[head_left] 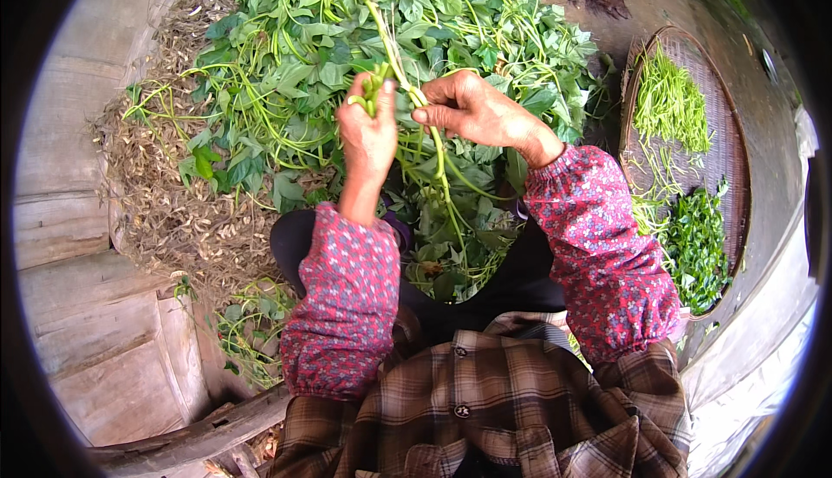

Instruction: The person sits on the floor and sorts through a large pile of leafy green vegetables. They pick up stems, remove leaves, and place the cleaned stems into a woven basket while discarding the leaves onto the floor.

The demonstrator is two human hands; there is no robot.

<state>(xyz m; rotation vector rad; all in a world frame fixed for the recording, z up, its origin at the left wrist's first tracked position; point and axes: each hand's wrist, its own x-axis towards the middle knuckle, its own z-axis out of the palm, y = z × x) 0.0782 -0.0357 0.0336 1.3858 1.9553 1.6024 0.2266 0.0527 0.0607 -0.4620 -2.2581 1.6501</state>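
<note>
In my left hand (368, 137) is a small bunch of short green stem pieces (372, 90), held between thumb and fingers. My right hand (478, 114) pinches a long green vine stem (441, 156) between thumb and forefinger, right beside the left hand. The vine runs from the upper middle of the view down between my knees, with thin pale roots along its upper part and thinner shoots lower down. Beneath both hands spreads a large heap of leafy green vines (325, 68), probably sweet potato.
To the right lies a round woven bamboo tray (725, 133) bearing cut green stems (673, 104) and a pile of green leaves (699, 247). Dry brown husks (188, 218) cover the floor at left, against wooden boards (65, 146). A wooden beam (201, 436) crosses the lower left.
</note>
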